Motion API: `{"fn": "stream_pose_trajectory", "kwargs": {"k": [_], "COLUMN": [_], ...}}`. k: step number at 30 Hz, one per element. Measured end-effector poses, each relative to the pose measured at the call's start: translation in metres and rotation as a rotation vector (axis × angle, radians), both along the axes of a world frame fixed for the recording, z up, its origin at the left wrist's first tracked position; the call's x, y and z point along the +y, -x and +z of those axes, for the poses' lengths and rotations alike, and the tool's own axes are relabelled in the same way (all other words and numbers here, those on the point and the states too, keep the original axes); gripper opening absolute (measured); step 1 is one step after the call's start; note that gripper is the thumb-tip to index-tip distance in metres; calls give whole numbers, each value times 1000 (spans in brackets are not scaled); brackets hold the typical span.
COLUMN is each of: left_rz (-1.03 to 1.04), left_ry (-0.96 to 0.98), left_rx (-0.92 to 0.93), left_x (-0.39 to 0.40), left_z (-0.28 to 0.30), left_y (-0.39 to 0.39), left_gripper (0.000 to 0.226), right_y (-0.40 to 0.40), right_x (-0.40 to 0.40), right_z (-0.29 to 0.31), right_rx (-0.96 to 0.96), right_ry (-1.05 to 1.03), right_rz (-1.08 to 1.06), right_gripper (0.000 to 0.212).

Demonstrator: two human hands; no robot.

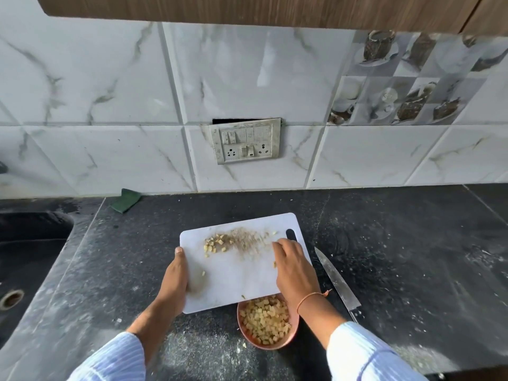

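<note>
The left hand (176,281) gripped the left edge of the white cutting board (239,276), thumb laid flat on top and fingers hidden beneath. The right hand (294,268) lay on the board's right side, just below the handle slot, knuckles up and fingers bent down onto the surface. Whether they enclosed anything could not be told from behind. An orange thread (310,298) circled that wrist, and both forearms ended in pale blue striped sleeves.

On the board a small cluster of diced pale yellow pieces (214,243) sat near the far left, with a smear of fine crumbs trailing right toward the fingertips and a few stray cubes lower down. The board's near right corner overlapped the far rim of a pink bowl (292,336) filled with the same dice.

A knife (334,279) lay on the dark speckled counter (412,257) just right of the board, its tip pointing away. Farther out lay a green scouring pad (126,199) by the tiled wall, the sink (30,243) at the left and a switch plate (246,141) above.
</note>
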State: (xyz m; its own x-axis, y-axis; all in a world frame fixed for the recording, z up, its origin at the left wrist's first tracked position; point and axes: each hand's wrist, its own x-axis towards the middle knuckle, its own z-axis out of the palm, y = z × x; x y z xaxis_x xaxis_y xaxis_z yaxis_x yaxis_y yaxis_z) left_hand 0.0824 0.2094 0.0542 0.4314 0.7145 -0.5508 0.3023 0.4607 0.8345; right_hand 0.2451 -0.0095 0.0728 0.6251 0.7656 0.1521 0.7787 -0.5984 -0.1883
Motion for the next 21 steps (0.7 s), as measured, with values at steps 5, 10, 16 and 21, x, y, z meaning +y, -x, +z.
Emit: {"fn": "stream_pose_trajectory", "kwargs": {"k": [5, 10, 16, 21], "left_rz": [10, 34, 27, 30], "left_ry": [-1, 16, 47, 29], "left_rx": [-23, -13, -31, -22], "left_x": [0, -3, -12, -13], "left_z": [-7, -11, -7, -6], "left_y": [2, -3, -14, -15], "left_gripper": [63, 61, 61, 61], "right_y": [28, 69, 61, 62], "right_x": [-10, -31, -15, -29], "right_z": [-16, -35, -28, -32], "right_rx": [5, 15, -10, -39], "right_ry": [92, 218, 73, 188], "right_rz": [94, 339, 320, 432], "right_gripper": [49, 47, 45, 43]}}
